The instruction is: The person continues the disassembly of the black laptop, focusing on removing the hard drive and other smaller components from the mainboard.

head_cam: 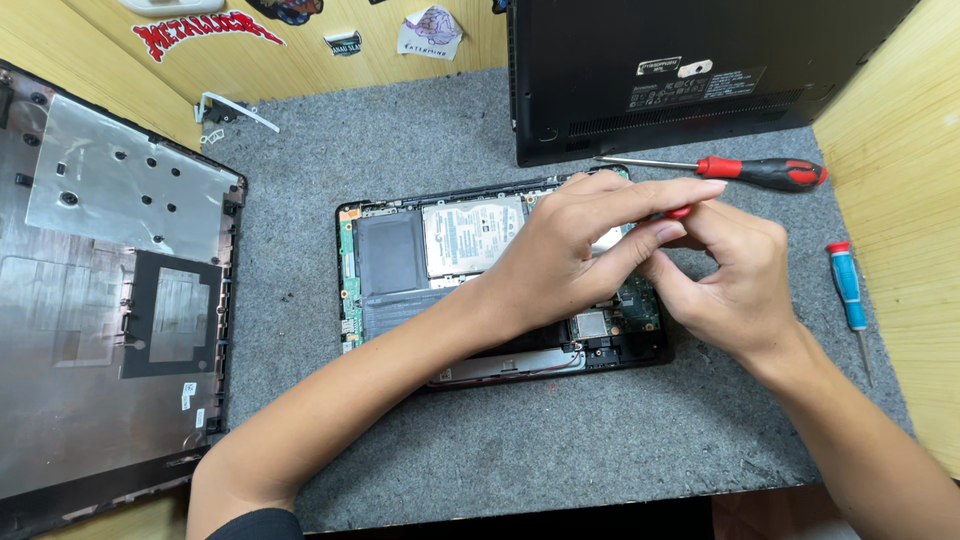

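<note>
A: Where is the thing the hands work on?

B: The opened laptop [400,270] lies in the middle of the grey mat [500,440], its inside parts showing. A silver drive [470,235] sits at about 12 o'clock inside it, and a dark flat battery [390,255] at 9 o'clock of the drive.

A: And the fingers?

B: The left hand [565,250] is over the right part of the laptop. Its fingers are narrow and long, the thumb and forefinger meeting the right hand. Between both hands a small red handle tip [680,211] shows; the rest is hidden. The right hand [730,280] is curled tight around it, fingers bent inward.

A: How do the arms come in?

B: The left forearm comes from 7 o'clock across the laptop. The right one comes from 5 o'clock.

A: What is around?

B: A red and black screwdriver [760,172] lies at 1 o'clock, near a closed black laptop [690,70]. A blue screwdriver [850,295] lies at 3 o'clock. A removed bottom cover [100,280] lies at 9 o'clock, well apart.
</note>
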